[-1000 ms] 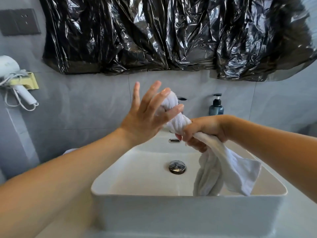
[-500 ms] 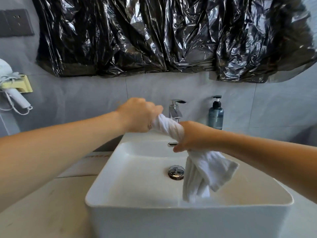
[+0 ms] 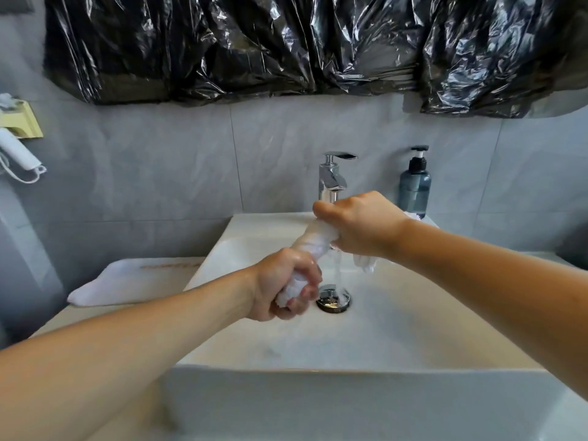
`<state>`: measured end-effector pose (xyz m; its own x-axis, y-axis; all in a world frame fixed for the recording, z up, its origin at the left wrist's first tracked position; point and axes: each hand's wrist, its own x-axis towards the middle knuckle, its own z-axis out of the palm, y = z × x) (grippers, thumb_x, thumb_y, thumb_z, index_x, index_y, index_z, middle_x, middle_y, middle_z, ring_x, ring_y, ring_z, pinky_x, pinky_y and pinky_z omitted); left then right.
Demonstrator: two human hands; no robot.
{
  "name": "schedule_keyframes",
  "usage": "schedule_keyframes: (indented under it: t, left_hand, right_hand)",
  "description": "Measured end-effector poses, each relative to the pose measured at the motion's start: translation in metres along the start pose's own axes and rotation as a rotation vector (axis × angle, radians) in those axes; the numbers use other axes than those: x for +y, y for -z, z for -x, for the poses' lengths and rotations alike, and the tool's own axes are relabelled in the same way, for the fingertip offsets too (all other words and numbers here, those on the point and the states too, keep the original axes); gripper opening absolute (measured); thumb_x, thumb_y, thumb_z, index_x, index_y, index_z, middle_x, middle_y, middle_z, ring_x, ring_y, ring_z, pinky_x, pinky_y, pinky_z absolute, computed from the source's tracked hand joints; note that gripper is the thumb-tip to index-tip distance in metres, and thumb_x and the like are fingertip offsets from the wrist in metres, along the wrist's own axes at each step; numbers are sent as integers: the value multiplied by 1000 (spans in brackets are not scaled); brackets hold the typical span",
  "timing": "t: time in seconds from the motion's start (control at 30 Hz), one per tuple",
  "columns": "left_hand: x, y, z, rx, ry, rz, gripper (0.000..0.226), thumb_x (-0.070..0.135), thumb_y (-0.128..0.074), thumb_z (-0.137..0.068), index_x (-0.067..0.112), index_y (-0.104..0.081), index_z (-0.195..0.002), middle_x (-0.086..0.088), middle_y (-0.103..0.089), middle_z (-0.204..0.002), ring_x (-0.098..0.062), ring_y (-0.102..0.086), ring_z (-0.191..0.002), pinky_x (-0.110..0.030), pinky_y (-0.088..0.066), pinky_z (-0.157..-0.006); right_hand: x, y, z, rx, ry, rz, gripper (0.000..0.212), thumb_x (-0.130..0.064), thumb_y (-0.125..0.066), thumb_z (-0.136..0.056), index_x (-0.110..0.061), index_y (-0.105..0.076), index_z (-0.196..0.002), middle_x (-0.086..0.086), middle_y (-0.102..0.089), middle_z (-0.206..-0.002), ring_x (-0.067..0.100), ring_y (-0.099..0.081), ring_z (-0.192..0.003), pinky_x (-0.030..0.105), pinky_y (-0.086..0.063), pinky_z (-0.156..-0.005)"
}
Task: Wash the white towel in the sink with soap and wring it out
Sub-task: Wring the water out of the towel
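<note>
The white towel (image 3: 313, 241) is twisted into a tight rope above the white sink (image 3: 318, 361). My left hand (image 3: 283, 286) grips its lower end close to the drain (image 3: 334, 300). My right hand (image 3: 359, 227) grips the upper end just in front of the chrome tap (image 3: 332, 178). A short loose tail of towel hangs below my right hand. A thin stream of water falls from the towel toward the drain. The blue-grey soap pump bottle (image 3: 415, 186) stands behind the sink at the right.
A white cloth (image 3: 127, 281) lies on the counter left of the sink. A hair dryer (image 3: 19, 148) hangs in a wall holder at the far left. Black plastic sheeting (image 3: 286, 46) covers the wall above.
My left hand has dropped from the towel's upper end to the lower end over the drain. My right hand has risen toward the tap. The hanging towel is now twisted tight, and water runs out.
</note>
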<state>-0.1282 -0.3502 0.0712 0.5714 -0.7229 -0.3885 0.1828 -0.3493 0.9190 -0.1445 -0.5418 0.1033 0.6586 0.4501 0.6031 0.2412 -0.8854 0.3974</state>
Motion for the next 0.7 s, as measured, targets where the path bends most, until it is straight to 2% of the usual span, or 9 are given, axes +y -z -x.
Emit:
schedule_keyframes:
  t: [0.13,0.27,0.33,0.4,0.47,0.53,0.6,0.67,0.7]
  left_hand:
    - [-13,1,-11,-159,45,112,14,16,-52,-66,23,-41,-60,4,-37,-54,-10,-30,-40,-14,-11,-42]
    - [-17,-1,-18,-185,72,142,13,17,-52,-66,23,-41,-59,3,-37,-55,-11,-32,-40,-14,-14,-40]
    - [-12,2,-19,-144,73,67,14,18,-58,-70,22,-46,-63,1,-43,-57,-14,-39,-42,-14,-21,-39]
    - [-1,8,-17,34,27,-241,15,26,-65,-83,17,-55,-77,-4,-59,-68,-19,-55,-55,-21,-37,-44]
    - [11,14,-15,296,-123,-669,30,37,-73,-83,19,-56,-101,-2,-67,-90,-20,-62,-78,-31,-51,-67]
    - [19,16,-10,608,-324,-1045,51,38,-73,-78,23,-46,-118,6,-61,-91,-23,-56,-88,-39,-46,-88]
    - [25,11,-6,791,-658,-1187,48,26,-68,-76,21,-46,-118,5,-62,-87,-28,-57,-86,-37,-44,-80]
    - [32,9,-2,766,-827,-1148,38,15,-63,-76,18,-54,-113,1,-64,-89,-32,-58,-82,-35,-43,-64]
    - [35,10,1,761,-857,-1113,36,14,-60,-76,18,-57,-112,0,-65,-90,-32,-58,-81,-36,-45,-63]
  right_hand:
    - [4,-10,5,-66,80,24,35,-21,-76,-67,-15,-55,-95,5,-60,-62,32,-55,-45,31,-42,-42]
    - [4,-14,11,-53,80,17,43,-21,-84,-58,-13,-56,-91,3,-58,-57,29,-52,-39,24,-30,-40]
    - [2,-17,12,-79,56,20,45,-22,-82,-64,-13,-53,-97,4,-60,-64,30,-54,-43,25,-31,-40]
    - [0,-11,15,-131,-52,24,40,-24,-70,-79,-13,-46,-109,3,-60,-80,33,-60,-60,32,-37,-47]
    - [-4,-5,18,-193,-217,-70,34,-23,-62,-86,-14,-36,-106,2,-51,-84,35,-59,-71,34,-35,-56]
    - [-10,5,18,-197,-372,-242,39,-22,-65,-84,-17,-30,-99,-1,-45,-84,33,-54,-72,33,-34,-59]
    - [-14,13,15,-159,-438,-369,45,-21,-70,-79,-18,-30,-98,0,-46,-88,31,-53,-74,34,-36,-61]
    - [-17,20,16,-141,-489,-498,51,-23,-74,-75,-19,-33,-104,1,-51,-97,31,-56,-84,37,-42,-66]
    - [-16,25,20,-145,-540,-583,58,-28,-78,-73,-20,-34,-110,1,-52,-102,27,-57,-89,37,-46,-72]
